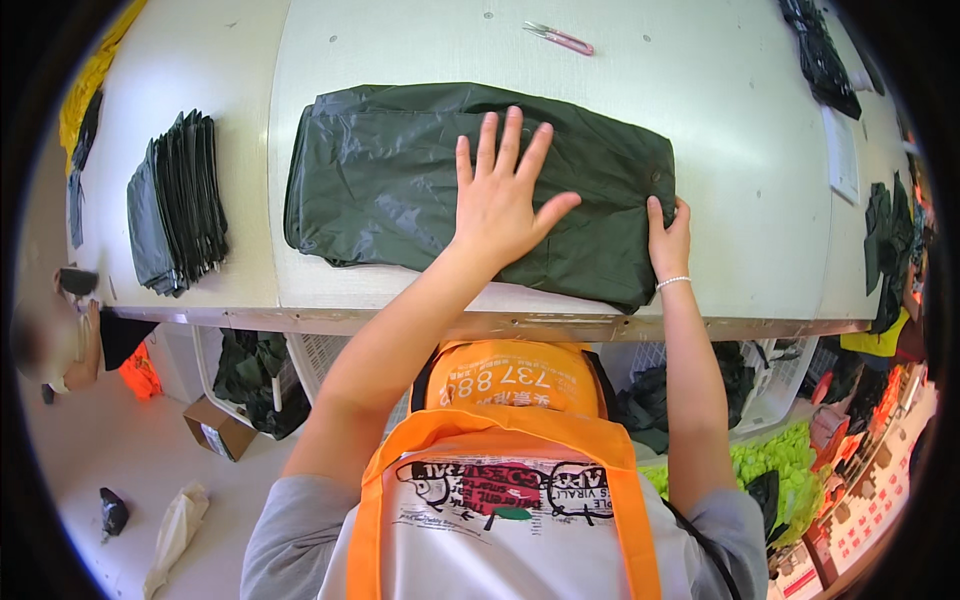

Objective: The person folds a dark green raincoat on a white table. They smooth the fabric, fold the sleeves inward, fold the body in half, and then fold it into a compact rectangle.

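Note:
A folded piece of dark green, slightly shiny cloth [380, 190] lies crosswise on the white table [745, 140] before me, a small round snap or button near its right end. My left hand [497, 205] rests flat on its middle, palm down and fingers spread. At the right end my right hand [670, 238] grips the cloth's edge, with the thumb on top and some fingers hidden by the fabric. A string of pale beads circles the right wrist.
Pink-handled thread snips [560, 38] lie beyond the cloth. A stack of folded dark green pieces [178, 205] stands at left. Black bundles [822, 58] lie at far right. Below the table edge are white baskets [318, 362] with dark cloth and a cardboard box [218, 428]. Another person [80, 345] is at left.

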`<action>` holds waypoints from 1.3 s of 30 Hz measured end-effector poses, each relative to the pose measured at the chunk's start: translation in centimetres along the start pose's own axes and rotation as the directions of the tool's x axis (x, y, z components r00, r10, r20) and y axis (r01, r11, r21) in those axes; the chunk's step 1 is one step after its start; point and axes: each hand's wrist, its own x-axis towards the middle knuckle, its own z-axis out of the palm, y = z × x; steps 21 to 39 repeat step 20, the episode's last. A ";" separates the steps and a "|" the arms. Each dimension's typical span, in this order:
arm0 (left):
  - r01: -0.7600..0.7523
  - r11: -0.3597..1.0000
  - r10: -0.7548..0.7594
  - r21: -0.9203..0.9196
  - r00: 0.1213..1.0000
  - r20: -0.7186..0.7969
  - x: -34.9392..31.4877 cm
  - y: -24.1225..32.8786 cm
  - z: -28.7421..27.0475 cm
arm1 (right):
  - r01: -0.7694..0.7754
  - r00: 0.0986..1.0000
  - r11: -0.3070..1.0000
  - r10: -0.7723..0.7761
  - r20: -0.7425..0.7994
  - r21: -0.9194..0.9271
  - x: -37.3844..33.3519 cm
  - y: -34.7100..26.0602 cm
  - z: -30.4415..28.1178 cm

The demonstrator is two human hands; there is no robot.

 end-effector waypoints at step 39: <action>0.097 0.983 -0.098 -0.153 0.995 -0.001 -3.5 -2.4 6.5 | -0.129 0.795 0.792 -0.277 0.539 0.596 -2.1 -4.8 -7.4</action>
